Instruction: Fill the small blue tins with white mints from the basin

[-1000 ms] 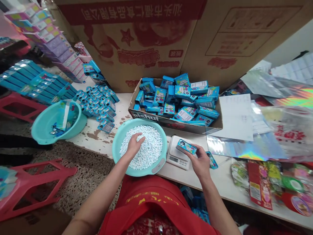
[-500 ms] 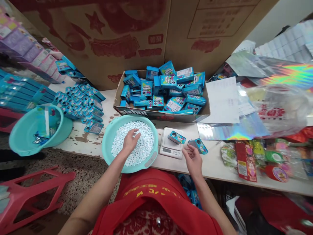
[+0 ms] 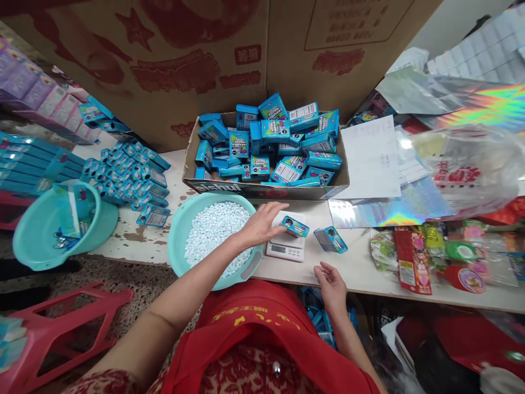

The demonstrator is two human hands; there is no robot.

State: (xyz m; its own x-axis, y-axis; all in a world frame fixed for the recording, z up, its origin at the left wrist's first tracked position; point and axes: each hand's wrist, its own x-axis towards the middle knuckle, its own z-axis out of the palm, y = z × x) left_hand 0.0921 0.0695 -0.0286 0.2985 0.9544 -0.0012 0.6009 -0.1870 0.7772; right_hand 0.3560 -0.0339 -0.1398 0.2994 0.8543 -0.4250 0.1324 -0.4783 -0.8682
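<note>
Empty and loosely curled, our right hand [image 3: 331,282] has drawn back to the table [image 3: 283,272] edge. Our left hand [image 3: 260,224], grip unclear, has moved from the mints [image 3: 215,224] to beside the blue tin [image 3: 295,226], upright on the scale [image 3: 283,251], round opening uppermost.

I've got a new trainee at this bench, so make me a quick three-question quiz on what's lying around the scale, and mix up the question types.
1. Multiple choice: what stands on the scale?
A) a bowl
B) a blue box
C) a sheet of paper

2. True or false: the carton behind the scale holds many blue boxes.

3. Short answer: which hand is nearer the blue box on the scale?

Key: 1 B; 2 true; 3 left hand.
</note>
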